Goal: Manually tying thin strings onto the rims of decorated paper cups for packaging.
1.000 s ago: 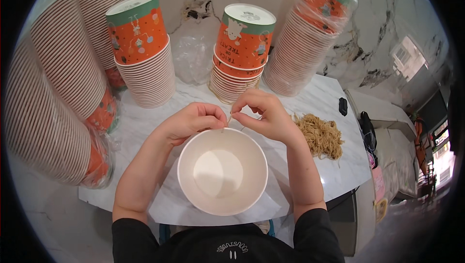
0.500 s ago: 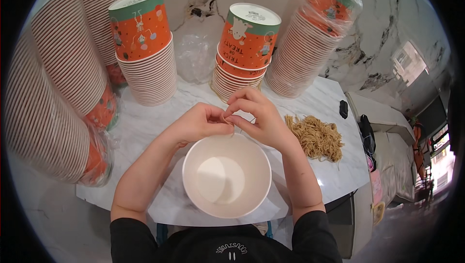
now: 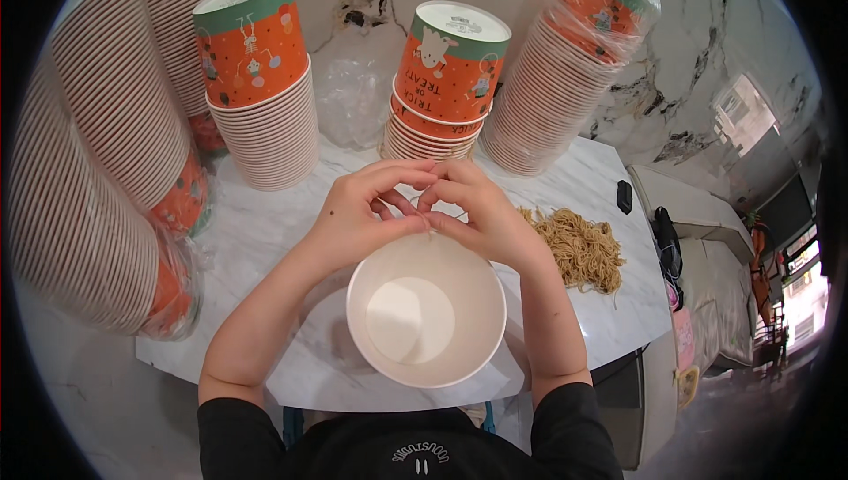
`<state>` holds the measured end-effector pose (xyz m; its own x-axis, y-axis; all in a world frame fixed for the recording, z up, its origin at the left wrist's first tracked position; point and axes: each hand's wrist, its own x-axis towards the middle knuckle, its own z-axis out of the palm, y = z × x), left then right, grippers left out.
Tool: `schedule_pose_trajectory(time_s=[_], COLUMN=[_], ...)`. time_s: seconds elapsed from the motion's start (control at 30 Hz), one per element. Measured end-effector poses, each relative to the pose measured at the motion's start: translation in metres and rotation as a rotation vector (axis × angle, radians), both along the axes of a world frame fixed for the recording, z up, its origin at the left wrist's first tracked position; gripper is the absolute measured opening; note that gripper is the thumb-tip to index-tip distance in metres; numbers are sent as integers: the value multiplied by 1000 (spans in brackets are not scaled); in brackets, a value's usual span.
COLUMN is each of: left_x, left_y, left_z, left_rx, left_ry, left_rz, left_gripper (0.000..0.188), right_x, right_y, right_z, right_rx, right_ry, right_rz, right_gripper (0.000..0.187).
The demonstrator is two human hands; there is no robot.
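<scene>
A white paper bucket [image 3: 481, 330], its mouth facing up, stands at the near side of the table in front of me. My left hand [image 3: 369, 213] and my right hand [image 3: 473, 211] meet above its far rim, fingertips almost touching. Between them runs a thin string [image 3: 428, 225], pinched by both thumbs and forefingers; most of it is hidden by the fingers. To the right of my right wrist lies a tangled pile of tan strings [image 3: 579, 250].
Upside-down orange and green paper buckets are nested in a left stack [image 3: 265, 131] and a middle stack [image 3: 450, 74]. Plastic-wrapped stacks [image 3: 115, 127] crowd the left, another wrapped stack [image 3: 552, 83] the back right. A small black object [image 3: 624, 197] lies near the table's right edge.
The white bucket has shifted a little to the right and away from me. My left hand has risen and curled closer to the right one; both still pinch the string.
</scene>
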<state>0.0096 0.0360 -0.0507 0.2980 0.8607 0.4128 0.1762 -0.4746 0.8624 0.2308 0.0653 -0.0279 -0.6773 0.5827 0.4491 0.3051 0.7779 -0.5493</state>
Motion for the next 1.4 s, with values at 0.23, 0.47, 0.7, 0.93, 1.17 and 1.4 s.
schedule_pose_trajectory(time_s=[0.23, 0.47, 0.7, 0.93, 1.17, 1.4], left_x=[7, 16, 18, 18, 20, 23], left_y=[-1, -14, -14, -11, -10, -12], left_z=[-12, 4, -4, -8, -8, -12], left_rx=[115, 147, 208, -62, -219, -93], left_ry=[-76, 12, 25, 4, -197, -90], left_rz=[107, 171, 174, 142, 56, 66], left_gripper=[38, 21, 17, 15, 23, 19], right_x=[-4, -5, -5, -2, -4, -1], right_y=[-2, -8, -11, -10, -16, -25], right_z=[-2, 1, 3, 5, 9, 11], right_rx=[-1, 99, 96, 73, 267, 299], right_ry=[-15, -42, -42, -86, -145, -285], right_rz=[14, -90, -109, -122, -198, -223], right_gripper=[16, 16, 13, 10, 14, 15])
